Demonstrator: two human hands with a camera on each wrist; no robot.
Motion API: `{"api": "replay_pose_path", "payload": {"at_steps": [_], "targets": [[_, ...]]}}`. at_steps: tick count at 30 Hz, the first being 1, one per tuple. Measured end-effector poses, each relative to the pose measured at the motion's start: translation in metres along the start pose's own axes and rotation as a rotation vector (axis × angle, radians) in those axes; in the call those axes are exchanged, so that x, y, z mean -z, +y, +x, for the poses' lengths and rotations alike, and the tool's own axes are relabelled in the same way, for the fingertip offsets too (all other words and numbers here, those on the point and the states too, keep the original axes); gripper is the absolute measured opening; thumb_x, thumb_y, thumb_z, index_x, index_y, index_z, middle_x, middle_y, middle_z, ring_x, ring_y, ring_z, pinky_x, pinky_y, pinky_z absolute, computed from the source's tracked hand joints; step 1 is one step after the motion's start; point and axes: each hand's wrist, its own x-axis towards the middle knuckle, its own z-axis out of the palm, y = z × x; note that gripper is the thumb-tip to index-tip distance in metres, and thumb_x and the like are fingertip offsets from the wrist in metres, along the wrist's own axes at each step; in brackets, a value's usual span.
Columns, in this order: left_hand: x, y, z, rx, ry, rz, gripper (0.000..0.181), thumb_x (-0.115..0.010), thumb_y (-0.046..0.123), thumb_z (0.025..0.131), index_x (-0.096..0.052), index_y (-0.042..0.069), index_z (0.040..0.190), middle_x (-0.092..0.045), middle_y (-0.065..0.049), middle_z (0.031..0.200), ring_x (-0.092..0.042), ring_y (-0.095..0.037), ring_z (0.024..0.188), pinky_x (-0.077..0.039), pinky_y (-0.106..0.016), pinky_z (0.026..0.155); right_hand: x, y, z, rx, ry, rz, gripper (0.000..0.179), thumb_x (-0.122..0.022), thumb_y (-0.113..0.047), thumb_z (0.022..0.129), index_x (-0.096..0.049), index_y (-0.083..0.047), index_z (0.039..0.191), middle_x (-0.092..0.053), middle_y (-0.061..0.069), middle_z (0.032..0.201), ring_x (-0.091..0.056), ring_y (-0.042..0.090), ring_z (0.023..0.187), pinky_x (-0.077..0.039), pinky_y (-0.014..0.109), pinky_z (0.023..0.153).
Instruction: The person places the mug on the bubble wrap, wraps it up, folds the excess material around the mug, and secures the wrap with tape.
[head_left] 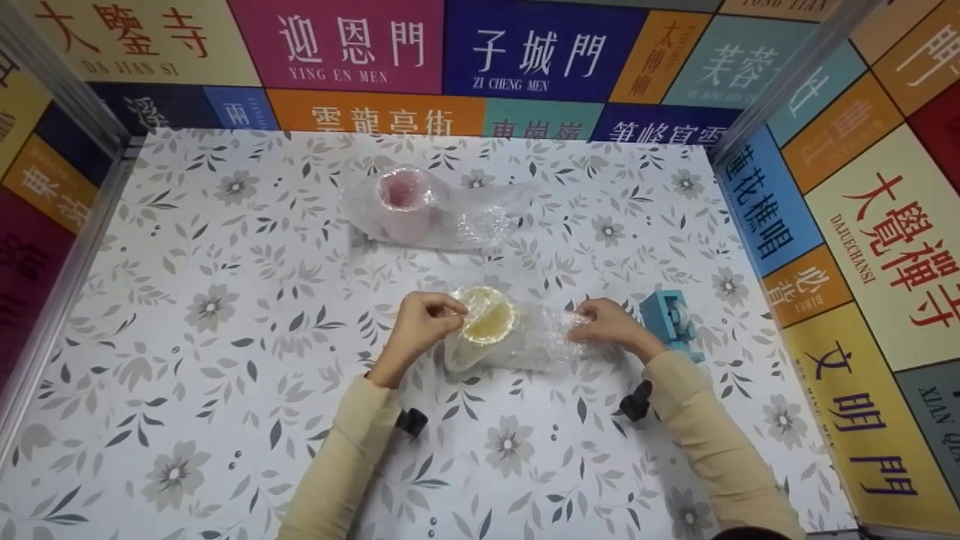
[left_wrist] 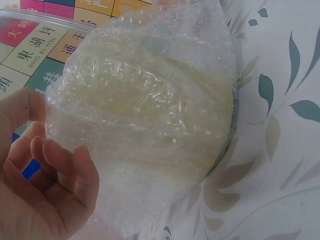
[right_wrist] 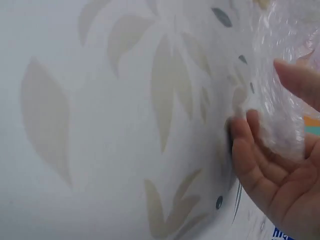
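A round yellow cup or bowl [head_left: 491, 319] stands mouth up in the middle of the table, wrapped in clear bubble wrap [head_left: 538, 346]. At the left of its rim, my left hand [head_left: 426, 324] pinches the edge of the wrap between thumb and forefinger. The left wrist view shows the yellow vessel [left_wrist: 150, 95] pale behind the bubbles, the other fingers [left_wrist: 86, 172] curled beside it. My right hand [head_left: 606, 324] grips the loose right end of the wrap. In the right wrist view, this crumpled plastic [right_wrist: 280, 115] lies between thumb and fingers.
Farther back, a pink cup [head_left: 409, 214] sits in its own bubble wrap [head_left: 484, 221]. A teal tape dispenser [head_left: 664, 319] stands just right of my right hand. Panels with large lettering [head_left: 360, 45] border the flower-patterned table [head_left: 247, 420] at the back and sides.
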Motion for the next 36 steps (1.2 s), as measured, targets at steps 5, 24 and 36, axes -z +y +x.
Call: {"api": "replay_pose_path", "payload": {"at_steps": [5, 24, 36], "targets": [[-0.001, 0.002, 0.0, 0.001, 0.01, 0.011, 0.013, -0.059, -0.015, 0.067, -0.064, -0.014, 0.078, -0.048, -0.003, 0.053, -0.037, -0.003, 0.046, -0.032, -0.014, 0.043, -0.005, -0.012, -0.003, -0.067, 0.049, 0.219, 0.015, -0.068, 0.0, 0.071, -0.055, 0.001, 0.079, -0.053, -0.001, 0.069, -0.048, 0.013, 0.061, -0.045, 0.024, 0.056], [-0.006, -0.032, 0.011, -0.004, 0.009, 0.094, 0.017, -0.061, -0.012, 0.066, -0.069, -0.002, 0.076, -0.05, 0.001, 0.054, -0.038, -0.006, 0.047, -0.032, -0.016, 0.043, -0.015, -0.03, -0.019, 0.381, -0.225, 0.747, 0.033, -0.038, 0.01, 0.082, -0.06, 0.007, 0.106, -0.065, 0.005, 0.093, -0.062, 0.012, 0.076, -0.052, 0.024, 0.068], [-0.008, -0.031, 0.014, -0.049, -0.02, 0.13, 0.018, -0.06, -0.011, 0.066, -0.07, -0.001, 0.078, -0.054, -0.002, 0.057, -0.041, -0.008, 0.05, -0.034, -0.017, 0.046, -0.021, -0.058, -0.024, 0.704, -0.04, 0.155, 0.022, -0.051, 0.022, 0.077, -0.06, 0.014, 0.096, -0.059, 0.02, 0.079, -0.05, 0.009, 0.061, -0.045, 0.023, 0.054]]}}
